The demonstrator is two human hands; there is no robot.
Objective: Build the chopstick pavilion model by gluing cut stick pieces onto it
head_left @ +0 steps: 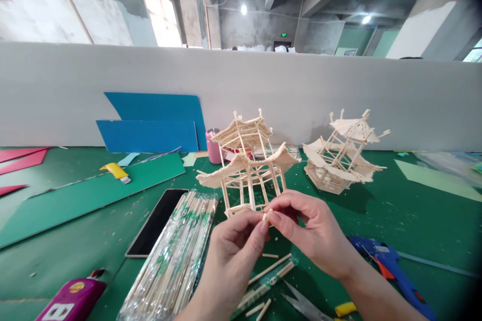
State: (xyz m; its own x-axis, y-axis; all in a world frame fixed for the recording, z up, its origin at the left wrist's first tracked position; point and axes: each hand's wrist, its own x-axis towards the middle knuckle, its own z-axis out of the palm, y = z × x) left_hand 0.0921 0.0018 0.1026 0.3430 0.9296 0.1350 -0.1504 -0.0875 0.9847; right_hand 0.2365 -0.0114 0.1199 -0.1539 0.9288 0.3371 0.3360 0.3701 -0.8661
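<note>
My left hand (241,246) and my right hand (305,225) meet at the middle of the view, thumbs and forefingers pinched together. Between their fingertips is a small pale wooden stick piece (265,216); the fingers cover part of it. Right behind the hands stands a pagoda model (246,173) built from wooden sticks, with two roof tiers. Below the hands lie a wrapped pair of chopsticks (263,288) and a few cut stick pieces (263,309). Scissors (303,306) rest partly under my right forearm.
A second stick pagoda (344,155) leans at right. A blue glue gun (395,266) lies beside my right forearm. On the left are packs of chopsticks (169,256), a black phone (152,225), a yellow utility knife (116,172) and a purple tape measure (73,298). A white partition (56,95) stands behind.
</note>
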